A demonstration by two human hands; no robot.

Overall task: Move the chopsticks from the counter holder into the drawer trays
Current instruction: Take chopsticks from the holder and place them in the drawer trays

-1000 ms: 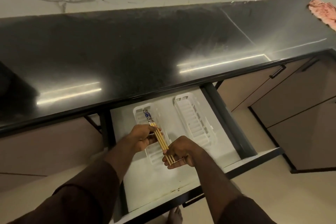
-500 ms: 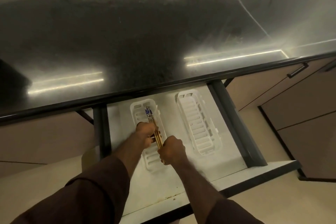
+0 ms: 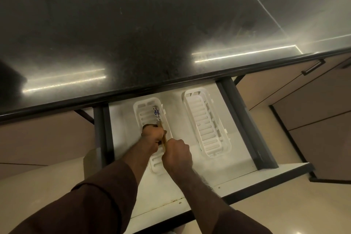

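Both my hands hold a small bundle of wooden chopsticks (image 3: 157, 118) with white and blue patterned ends, lying along the left white slotted tray (image 3: 141, 115) in the open drawer (image 3: 201, 173). My left hand (image 3: 152, 135) grips the bundle's middle, low inside the tray. My right hand (image 3: 177, 153) is closed over the near ends of the sticks. A second white slotted tray (image 3: 204, 125) lies to the right with nothing visible in it. No counter holder is in view.
A black glossy countertop (image 3: 152, 34) overhangs the drawer's back. The drawer's dark grey side rails (image 3: 245, 123) flank the trays. Beige cabinet fronts with a black handle (image 3: 313, 67) stand to the right, and the beige floor lies below.
Both hands have lowered the chopstick bundle from above the left tray down into it. My right hand has turned over and closed around the near ends.
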